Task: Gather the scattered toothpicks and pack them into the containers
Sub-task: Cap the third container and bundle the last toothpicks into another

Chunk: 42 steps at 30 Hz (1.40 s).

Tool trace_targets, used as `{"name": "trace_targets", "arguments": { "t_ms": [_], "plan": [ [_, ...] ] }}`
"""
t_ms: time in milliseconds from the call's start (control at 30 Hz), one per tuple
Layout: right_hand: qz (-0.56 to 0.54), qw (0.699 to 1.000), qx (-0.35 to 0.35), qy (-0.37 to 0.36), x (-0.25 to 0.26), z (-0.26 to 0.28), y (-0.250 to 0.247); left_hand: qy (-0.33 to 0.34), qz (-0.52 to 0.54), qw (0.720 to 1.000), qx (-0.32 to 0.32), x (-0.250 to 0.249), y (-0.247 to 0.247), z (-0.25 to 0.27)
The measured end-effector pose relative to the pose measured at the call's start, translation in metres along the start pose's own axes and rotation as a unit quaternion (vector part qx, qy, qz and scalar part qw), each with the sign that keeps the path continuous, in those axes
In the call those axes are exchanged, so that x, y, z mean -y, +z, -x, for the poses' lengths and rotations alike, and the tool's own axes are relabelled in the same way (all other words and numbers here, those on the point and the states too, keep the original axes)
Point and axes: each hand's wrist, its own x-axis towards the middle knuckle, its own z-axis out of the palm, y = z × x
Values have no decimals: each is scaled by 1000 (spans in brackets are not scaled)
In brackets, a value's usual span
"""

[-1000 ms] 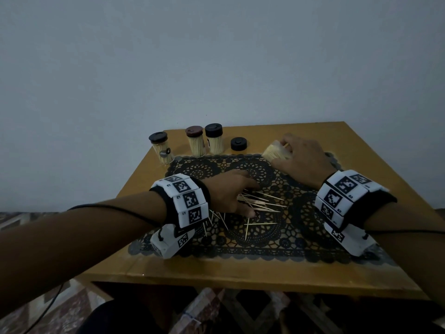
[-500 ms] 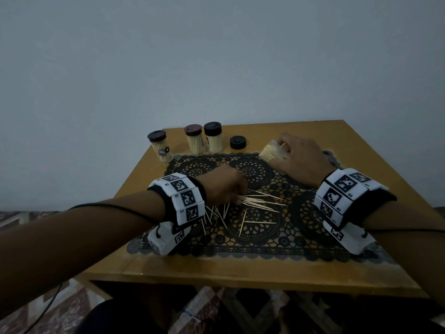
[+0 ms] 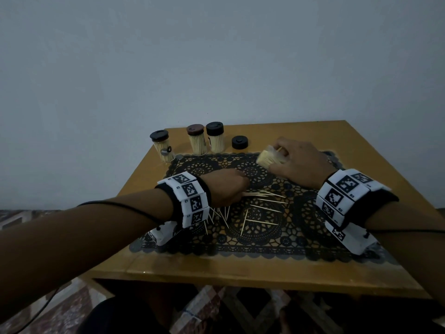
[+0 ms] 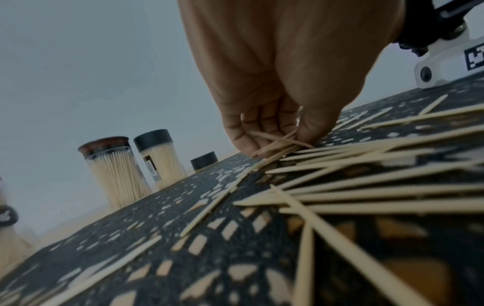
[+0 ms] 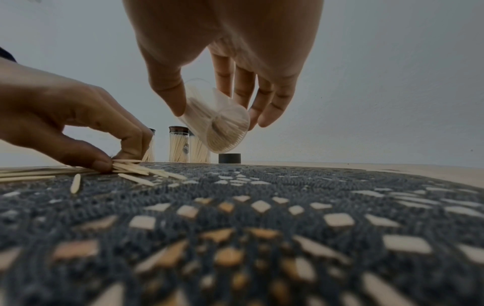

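Note:
Loose toothpicks (image 3: 261,208) lie scattered on a black lace mat (image 3: 301,242) in the middle of the table. My left hand (image 3: 225,189) pinches a small bunch of toothpicks (image 4: 272,145) against the mat, thumb and fingertips (image 5: 104,163) curled round them. My right hand (image 3: 298,162) holds a clear open container (image 3: 269,158) full of toothpicks, tilted above the mat at the far right; in the right wrist view the container (image 5: 214,122) sits between thumb and fingers.
Three capped toothpick containers (image 3: 163,148) (image 3: 197,139) (image 3: 216,137) stand in a row at the table's back left edge. A loose black cap (image 3: 239,142) lies beside them. The wooden table (image 3: 240,271) ends near me; a wall rises behind.
My left hand has gone from flat on the toothpicks to curled, gathering them into a pinched bunch. The right hand with its container has hardly moved.

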Motion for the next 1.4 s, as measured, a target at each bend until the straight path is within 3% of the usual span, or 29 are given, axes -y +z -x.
{"name": "trace_targets", "arguments": {
  "t_ms": [167,467,833,933,1133,1300,1400],
  "plan": [
    [-9,1000,18,-19,-1,1,0,-7,-5,1000,25,0,-3,-3],
    [27,998,37,-33,-10,-5,6,-91,22,996,-17,29,-24,15],
    [31,994,79,-68,-7,-6,11,-61,9,998,-33,1,-34,-9],
    [27,993,81,-81,-3,-5,11,-56,22,996,-68,-5,-35,-16],
    [24,994,71,-74,-5,-4,8,-97,233,949,-188,2,-32,-5],
    [18,994,77,-69,-4,-4,8,-118,396,895,-169,10,-20,6],
    [14,994,84,-70,-3,-4,9,-120,373,903,-177,10,-12,5]
  ]
}}
